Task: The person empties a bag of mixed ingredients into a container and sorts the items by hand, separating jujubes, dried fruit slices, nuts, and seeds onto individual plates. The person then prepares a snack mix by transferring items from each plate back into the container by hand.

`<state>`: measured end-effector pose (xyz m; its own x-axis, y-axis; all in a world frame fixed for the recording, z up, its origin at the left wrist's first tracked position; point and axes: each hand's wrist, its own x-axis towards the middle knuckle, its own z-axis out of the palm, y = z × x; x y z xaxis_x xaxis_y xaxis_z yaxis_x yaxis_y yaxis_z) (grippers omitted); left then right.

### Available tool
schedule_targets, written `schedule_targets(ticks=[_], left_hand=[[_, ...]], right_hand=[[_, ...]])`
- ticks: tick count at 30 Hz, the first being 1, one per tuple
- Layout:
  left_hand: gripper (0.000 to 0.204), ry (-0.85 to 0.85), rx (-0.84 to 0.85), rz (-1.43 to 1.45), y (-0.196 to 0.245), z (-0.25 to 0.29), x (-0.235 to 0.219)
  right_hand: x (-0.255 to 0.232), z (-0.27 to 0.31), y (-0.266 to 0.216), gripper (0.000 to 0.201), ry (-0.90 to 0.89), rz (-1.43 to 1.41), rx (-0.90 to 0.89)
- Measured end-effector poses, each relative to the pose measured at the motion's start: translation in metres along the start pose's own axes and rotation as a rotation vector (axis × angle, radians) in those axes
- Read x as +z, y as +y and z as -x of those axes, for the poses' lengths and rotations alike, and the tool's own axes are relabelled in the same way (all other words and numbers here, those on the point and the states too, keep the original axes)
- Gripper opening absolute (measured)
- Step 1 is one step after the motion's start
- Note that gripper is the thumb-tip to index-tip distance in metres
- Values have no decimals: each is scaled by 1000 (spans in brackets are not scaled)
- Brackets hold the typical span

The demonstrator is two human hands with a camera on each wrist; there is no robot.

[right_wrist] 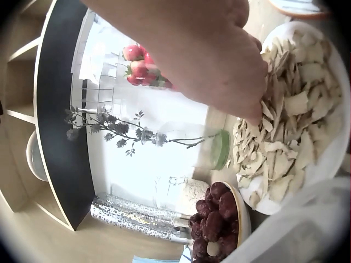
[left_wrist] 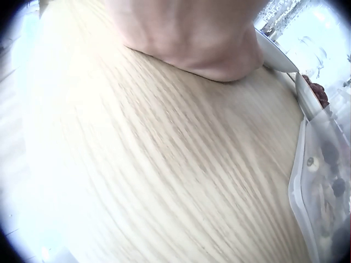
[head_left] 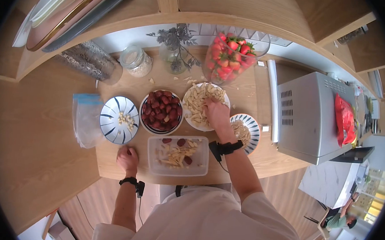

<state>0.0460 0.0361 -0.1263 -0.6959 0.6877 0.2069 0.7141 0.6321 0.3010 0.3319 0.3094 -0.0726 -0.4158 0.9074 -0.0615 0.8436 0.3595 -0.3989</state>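
Note:
My right hand (head_left: pixel 217 113) reaches into the pale dried slices (right_wrist: pixel 296 109) heaped on a white plate (head_left: pixel 224 95). Its fingertips touch the pile and are partly hidden, so I cannot tell whether they pinch any slices. My left hand (head_left: pixel 128 159) rests on the wooden table, fingers loosely curled, holding nothing; the left wrist view shows its edge lying on the wood. Between my hands stands a clear plastic box (head_left: pixel 153 167) with pale slices, several red dates and small pale pieces inside. Behind it is a bowl (head_left: pixel 140 124) full of red dates (head_left: pixel 161 109).
A striped plate (head_left: pixel 107 129) with whitish pieces and plastic bags (head_left: pixel 83 121) lie left. At right are another striped plate (head_left: pixel 255 135) and a grey appliance (head_left: pixel 306 123). Behind stand a strawberry container (head_left: pixel 230 60), glass vase (head_left: pixel 172 58) and jar (head_left: pixel 136 62) under the shelf (head_left: pixel 253 10).

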Motion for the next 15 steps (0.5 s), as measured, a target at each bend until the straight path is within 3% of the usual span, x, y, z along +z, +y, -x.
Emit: schedule_targets(ticks=[15], left_hand=[[21,-13,-30,-20,2,0,-1]], right_hand=[[7,4,-1,17,-19,1,11]])
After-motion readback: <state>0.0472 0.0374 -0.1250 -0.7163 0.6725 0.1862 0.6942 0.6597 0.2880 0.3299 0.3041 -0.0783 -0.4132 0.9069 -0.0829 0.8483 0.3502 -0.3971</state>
